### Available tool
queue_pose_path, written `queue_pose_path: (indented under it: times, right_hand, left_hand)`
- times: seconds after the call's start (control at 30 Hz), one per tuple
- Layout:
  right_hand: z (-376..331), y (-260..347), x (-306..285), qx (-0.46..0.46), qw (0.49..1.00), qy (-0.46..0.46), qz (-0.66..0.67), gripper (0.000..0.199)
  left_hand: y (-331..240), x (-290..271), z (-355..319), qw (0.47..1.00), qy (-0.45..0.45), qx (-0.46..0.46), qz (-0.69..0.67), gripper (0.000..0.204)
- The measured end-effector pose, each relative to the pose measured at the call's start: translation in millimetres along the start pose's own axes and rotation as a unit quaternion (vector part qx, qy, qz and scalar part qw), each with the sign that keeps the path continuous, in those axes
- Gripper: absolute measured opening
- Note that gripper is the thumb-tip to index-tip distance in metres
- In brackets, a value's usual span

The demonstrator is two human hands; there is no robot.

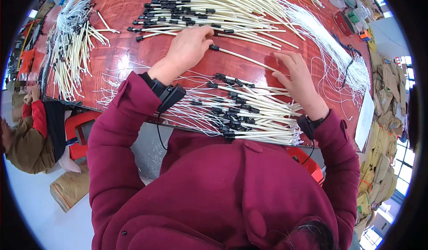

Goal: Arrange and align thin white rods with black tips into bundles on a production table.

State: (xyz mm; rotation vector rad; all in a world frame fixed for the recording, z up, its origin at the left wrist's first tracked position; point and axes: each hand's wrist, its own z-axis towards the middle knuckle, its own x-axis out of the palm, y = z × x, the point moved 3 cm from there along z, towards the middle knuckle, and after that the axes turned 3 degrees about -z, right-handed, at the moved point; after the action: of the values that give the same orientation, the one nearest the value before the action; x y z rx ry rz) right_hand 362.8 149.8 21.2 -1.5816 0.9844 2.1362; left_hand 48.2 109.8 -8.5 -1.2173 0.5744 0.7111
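A cream tube with a black clip on one end [244, 57] spans the gap between my hands above the red table. My right hand [296, 76] has its thumb and fingers closed about the plain end of this tube. Near the black clip is my left hand [189, 45], its fingers curled at the near edge of a large pile of similar tubes [223, 9]; what they pinch, if anything, is hidden. Nearer to me lies a second bundle of tubes with black clips [249, 109], thin white wires trailing from it to the left.
The red table [118, 2] also bears a bundle of tubes and wires [71, 49] at left and a long hank of white wires [339, 54] at right. Containers [356, 14] stand at the far right. Another person [33, 134] sits at left, beside a red stool [78, 134].
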Motion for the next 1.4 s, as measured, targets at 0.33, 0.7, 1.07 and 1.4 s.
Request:
queue_pose_path:
  times: [0.33, 0.7, 1.07, 1.4]
  right_hand:
    - [14.4, 13.1, 9.5, -0.092, 0.993, 0.022, -0.075, 0.019]
    - [14.7, 14.9, 12.7, -0.113, 0.986, 0.004, -0.120, 0.012]
    - [16.6, 13.0, 17.7, -0.138, 0.981, -0.027, -0.136, 0.011]
    - [22.0, 9.3, 16.5, -0.142, 0.983, -0.036, -0.110, 0.010]
  left_hand:
    - [0.2, 3.6, 6.4, 0.991, 0.123, 0.024, -0.044, 0.016]
    - [-0.2, 4.3, 12.3, 0.982, 0.171, 0.049, -0.068, 0.011]
    - [2.9, -13.4, -8.9, 0.998, 0.057, 0.014, -0.014, 0.009]
    - [-8.5, -9.6, -22.9, 0.969, 0.203, 0.057, -0.126, 0.014]
